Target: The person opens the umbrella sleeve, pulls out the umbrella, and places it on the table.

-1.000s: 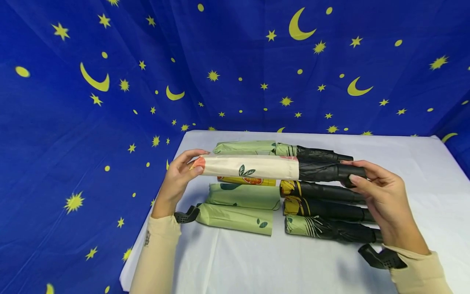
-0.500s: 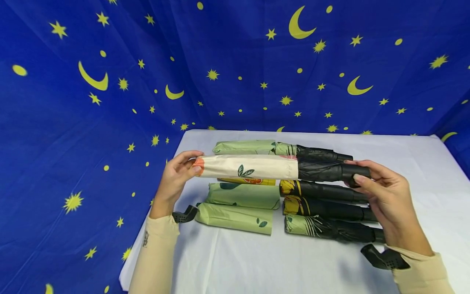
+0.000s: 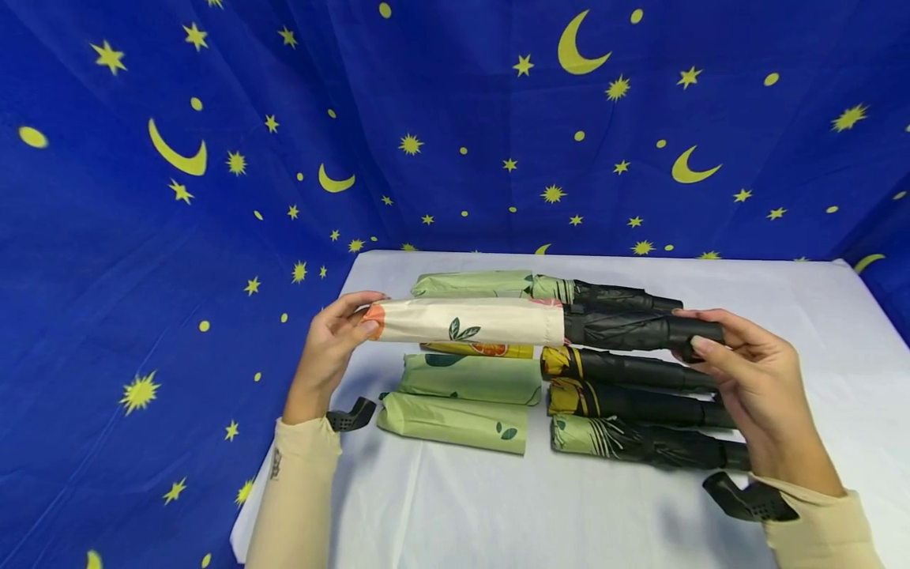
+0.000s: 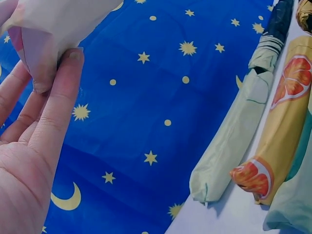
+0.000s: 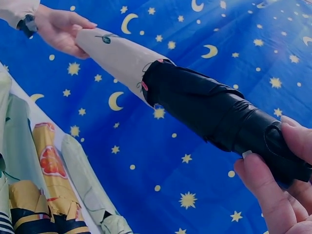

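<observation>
Above the table a folded black umbrella lies level, its left part inside a cream sleeve printed with dark leaves and orange and pink patches. My left hand pinches the sleeve's closed left end; in the left wrist view the fingers bunch the cream fabric. At the other end, my right hand grips the black handle between thumb and fingers. In the right wrist view the black folded canopy sticks out of the sleeve's mouth. How much umbrella is inside the sleeve is hidden.
Below lie a green sleeve, another green sleeve, and several dark folded umbrellas to the right. Behind are a green-sleeved umbrella and a yellow orange-print sleeve, partly hidden. A blue star-patterned cloth surrounds the white table.
My left hand has shifted left with the cream sleeve, and my right hand slightly right with the umbrella. More black canopy shows beyond the sleeve's mouth.
</observation>
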Motion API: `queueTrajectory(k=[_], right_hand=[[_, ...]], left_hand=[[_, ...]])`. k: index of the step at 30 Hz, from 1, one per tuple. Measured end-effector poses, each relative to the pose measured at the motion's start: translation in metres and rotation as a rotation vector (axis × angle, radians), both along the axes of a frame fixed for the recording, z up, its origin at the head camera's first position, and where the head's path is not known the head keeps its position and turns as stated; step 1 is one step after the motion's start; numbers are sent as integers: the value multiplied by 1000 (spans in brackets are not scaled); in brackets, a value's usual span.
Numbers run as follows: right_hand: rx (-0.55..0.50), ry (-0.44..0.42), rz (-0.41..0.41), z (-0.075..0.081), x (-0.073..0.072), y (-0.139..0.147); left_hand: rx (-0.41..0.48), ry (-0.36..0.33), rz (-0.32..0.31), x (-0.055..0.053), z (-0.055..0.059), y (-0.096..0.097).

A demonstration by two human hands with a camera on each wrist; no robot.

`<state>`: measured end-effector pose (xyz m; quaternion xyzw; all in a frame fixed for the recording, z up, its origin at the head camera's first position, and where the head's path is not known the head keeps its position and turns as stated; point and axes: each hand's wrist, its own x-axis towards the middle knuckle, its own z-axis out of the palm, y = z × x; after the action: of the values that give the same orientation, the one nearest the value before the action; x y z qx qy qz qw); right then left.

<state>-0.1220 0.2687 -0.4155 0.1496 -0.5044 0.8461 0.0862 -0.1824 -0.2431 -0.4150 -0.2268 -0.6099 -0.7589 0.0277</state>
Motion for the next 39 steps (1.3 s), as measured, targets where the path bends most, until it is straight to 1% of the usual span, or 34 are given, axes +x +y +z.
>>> queueTrajectory(k=[3,4,8,10,13,15,18,23,25,27,29,31,33,35,39], right_hand=[[41,-19,-39,2,0,0],[26,-21,-33,2,-1,1],[45,-41,-63,1,-1,4],[18,-38,-44,0,-1,5],[64,-49,-80,-1,-1,6],[39,-46,-68,-2,-1,6],[43,-36,-73,-3,-2,8],[-52,5,-6,-5,-5,12],[-42,0,-22,-6,-5,13],[-7,-16,-57,-6,-4,14],[23,-35,-89,-6,-4,15],[38,-48,-104,-7,-4,16],[23,-49,-94,-7,-5,17],[32,-49,-93,-7,-6,18],[-2,-43,-67,-8,-7,21]], left_hand=[[2,-10,-2,-1,-1,1],[2,-13,-1,-1,-1,1],[6,-31,9,-2,-2,-1],[7,-37,17,-3,-3,-3],[14,-49,25,-4,-4,-5],[15,-57,27,-6,-4,-5],[21,-66,34,-7,-5,-4],[21,-67,42,-9,-7,-6],[25,-67,39,-10,-8,-7],[34,-69,37,-11,-8,-7],[37,-74,41,-12,-9,-8],[35,-81,50,-12,-9,-8],[37,-96,61,-13,-8,-8],[42,-114,74,-14,-7,-8],[58,-132,89,-16,-8,-7]])
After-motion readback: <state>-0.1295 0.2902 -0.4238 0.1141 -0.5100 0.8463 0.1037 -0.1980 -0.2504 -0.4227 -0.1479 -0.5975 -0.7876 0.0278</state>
